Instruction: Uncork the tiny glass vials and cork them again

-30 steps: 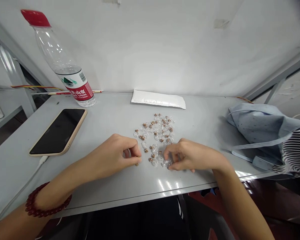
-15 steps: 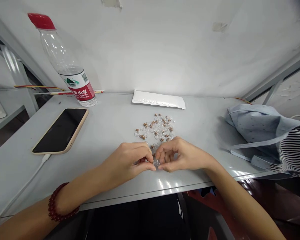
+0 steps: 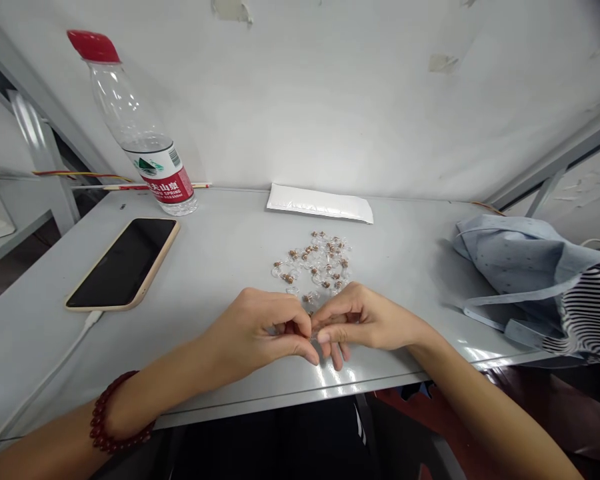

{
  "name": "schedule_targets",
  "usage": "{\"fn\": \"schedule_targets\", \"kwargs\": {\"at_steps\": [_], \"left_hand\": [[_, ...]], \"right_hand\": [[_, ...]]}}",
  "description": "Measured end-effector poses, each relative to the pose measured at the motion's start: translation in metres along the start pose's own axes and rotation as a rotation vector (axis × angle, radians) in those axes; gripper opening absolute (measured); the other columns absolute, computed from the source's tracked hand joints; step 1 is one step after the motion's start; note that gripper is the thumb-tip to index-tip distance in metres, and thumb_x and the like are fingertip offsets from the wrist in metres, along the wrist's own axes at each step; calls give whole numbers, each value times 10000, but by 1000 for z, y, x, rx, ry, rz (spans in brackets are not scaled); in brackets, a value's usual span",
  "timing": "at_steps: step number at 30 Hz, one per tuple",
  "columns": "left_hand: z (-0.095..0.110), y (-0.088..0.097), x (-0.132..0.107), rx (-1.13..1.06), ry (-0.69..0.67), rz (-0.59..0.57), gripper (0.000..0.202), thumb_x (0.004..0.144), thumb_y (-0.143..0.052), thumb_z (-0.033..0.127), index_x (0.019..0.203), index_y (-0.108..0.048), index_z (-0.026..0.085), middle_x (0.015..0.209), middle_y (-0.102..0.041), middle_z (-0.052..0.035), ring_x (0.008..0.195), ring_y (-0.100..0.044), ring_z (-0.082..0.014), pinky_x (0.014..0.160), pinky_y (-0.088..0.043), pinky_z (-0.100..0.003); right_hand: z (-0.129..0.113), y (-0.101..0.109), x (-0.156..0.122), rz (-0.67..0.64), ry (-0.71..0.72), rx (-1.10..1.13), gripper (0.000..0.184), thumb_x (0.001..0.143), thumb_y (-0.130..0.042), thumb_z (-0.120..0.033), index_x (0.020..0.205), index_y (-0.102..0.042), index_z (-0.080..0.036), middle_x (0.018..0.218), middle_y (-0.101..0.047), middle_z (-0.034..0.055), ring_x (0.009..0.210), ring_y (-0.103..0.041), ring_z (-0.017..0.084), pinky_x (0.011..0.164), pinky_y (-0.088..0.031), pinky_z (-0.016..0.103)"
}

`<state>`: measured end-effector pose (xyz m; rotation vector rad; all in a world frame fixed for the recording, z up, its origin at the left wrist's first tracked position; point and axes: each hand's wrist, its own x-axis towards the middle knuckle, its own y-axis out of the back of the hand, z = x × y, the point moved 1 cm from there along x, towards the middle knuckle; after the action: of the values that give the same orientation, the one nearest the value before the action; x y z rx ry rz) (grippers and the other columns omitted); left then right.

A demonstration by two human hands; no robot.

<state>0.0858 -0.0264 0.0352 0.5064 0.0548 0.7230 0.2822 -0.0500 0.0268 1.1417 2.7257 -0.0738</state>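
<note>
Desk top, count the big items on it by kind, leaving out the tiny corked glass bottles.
Water bottle: 1
Phone: 1
White envelope: 1
Blue cloth bag: 1
Striped cloth: 1
Total: 5

Tiny clear glass bottles (image 3: 313, 263) with brown cork stoppers (image 3: 287, 279) are lying in a loose, overlapping cluster on the table (image 3: 220, 267), pointing every which way.

Clear vials (image 3: 293, 291) with brown corks (image 3: 287, 279), red bottle cap (image 3: 93, 47), black-and-white striped cloth (image 3: 590, 313)
</note>
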Motion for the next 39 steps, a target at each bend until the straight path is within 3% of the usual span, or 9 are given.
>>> {"fn": "schedule_targets", "kwargs": {"at_steps": [7, 10, 15, 23, 29, 33, 37, 39], "left_hand": [[-3, -2, 2, -475, 337, -70, 153, 649, -776, 186, 614, -631, 150, 600, -629, 33, 519, -531, -77, 500, -462, -182], [-2, -5, 2, -557, 402, -76, 180, 635, -774, 171, 600, -600, 147, 565, -604, 46, 480, -501, -63, 471, -442, -174], [0, -8, 2, -565, 385, -75, 200, 648, -761, 173, 593, -570, 150, 514, -568, 55, 472, -486, -63, 463, -414, -171], [-2, -12, 2, -563, 406, -188, 144, 690, -720, 192, 660, -582, 168, 560, -554, 68, 505, -485, -61, 443, -353, -152], [-6, -7, 5, -299, 333, -125, 136, 743, -684, 301, 715, -635, 177, 538, -532, 58, 522, -469, -79, 508, -370, -188], [-6, 8, 6, -67, 261, -12, 213, 798, -625, 396, 765, -660, 189, 542, -539, 47, 507, -459, -90, 484, -349, -194], [-8, 31, 2, 170, 261, 107, 278, 846, -552, 443, 762, -654, 199, 582, -587, 27, 544, -504, -110, 510, -376, -202], [-15, 40, -2, 276, 348, 22, 292, 845, -542, 486, 830, -663, 220, 629, -607, 24, 579, -518, -123, 522, -383, -205]], "right_hand": [[6, -3, 2, -7, 88, 47, 176, 871, -604, -262, 884, -687, -106, 643, -618, 4, 502, -610, 73, 480, -507, 175], [7, -3, 2, -5, 81, 43, 162, 863, -610, -248, 889, -691, -109, 626, -610, -3, 465, -584, 64, 449, -485, 168], [5, -8, 0, 5, 114, 40, 147, 872, -583, -217, 838, -684, -116, 574, -576, -29, 402, -538, 55, 400, -431, 166], [1, -9, -5, 22, 161, -109, 179, 870, -575, -202, 750, -668, -106, 526, -519, -44, 362, -487, 51, 389, -388, 175], [-1, -4, -2, 55, 129, -213, 192, 873, -577, -227, 724, -639, -124, 569, -541, -33, 434, -483, 55, 431, -377, 182], [-7, 4, -7, 258, 153, -351, 177, 864, -604, -292, 832, -689, -140, 584, -552, -25, 516, -470, 75, 481, -358, 208], [-5, 21, -12, 776, 93, -472, 247, 866, -591, -379, 809, -696, -163, 635, -566, -11, 546, -433, 82, 502, -341, 233], [0, 29, -11, 943, 34, -549, 257, 867, -581, -383, 798, -694, -163, 597, -533, -20, 522, -392, 81, 482, -308, 240]]}}
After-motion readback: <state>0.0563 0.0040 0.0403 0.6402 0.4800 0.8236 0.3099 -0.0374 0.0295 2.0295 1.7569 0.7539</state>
